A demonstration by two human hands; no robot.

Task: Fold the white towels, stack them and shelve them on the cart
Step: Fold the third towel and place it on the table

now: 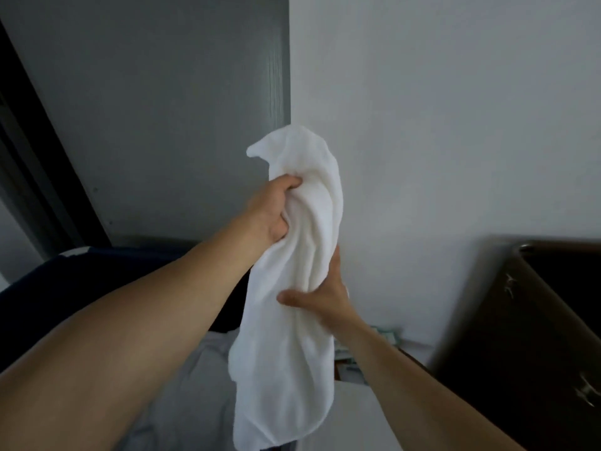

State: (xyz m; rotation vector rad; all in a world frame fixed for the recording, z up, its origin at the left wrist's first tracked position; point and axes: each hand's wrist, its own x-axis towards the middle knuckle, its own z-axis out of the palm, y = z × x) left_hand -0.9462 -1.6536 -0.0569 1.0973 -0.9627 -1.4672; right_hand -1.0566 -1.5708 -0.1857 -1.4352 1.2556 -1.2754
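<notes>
One white towel (286, 369) is held up in the air, in front of the spot where a grey panel (162, 109) and a white wall (439, 125) meet. It is not folded yet. It hangs down long and is all bunched up.

The top part of the towel is gripped by the left hand (276, 209), with the fingers curled tight into the cloth. The middle of the towel is held by the right hand (320, 297). The thumb is laid across the front and the fingers are slipped behind, so the cloth is pinched between them.

The step in hand seems to be the very start. The towel is lifted up and made ready for folding. Nothing is stacked or shelved in this view.

For the next move, the towel probably needs to be shaken out or spread until it is flat. Two corners need to be found, and one should be held by each hand. Only then can a neat fold be made.

One towel is seen. Two hands are seen, and both are on the towel. One dark cabinet (536, 320) is seen at the right, with two metal handles (510, 284) on it. No cart is seen, and no pile of folded towels is seen.
</notes>
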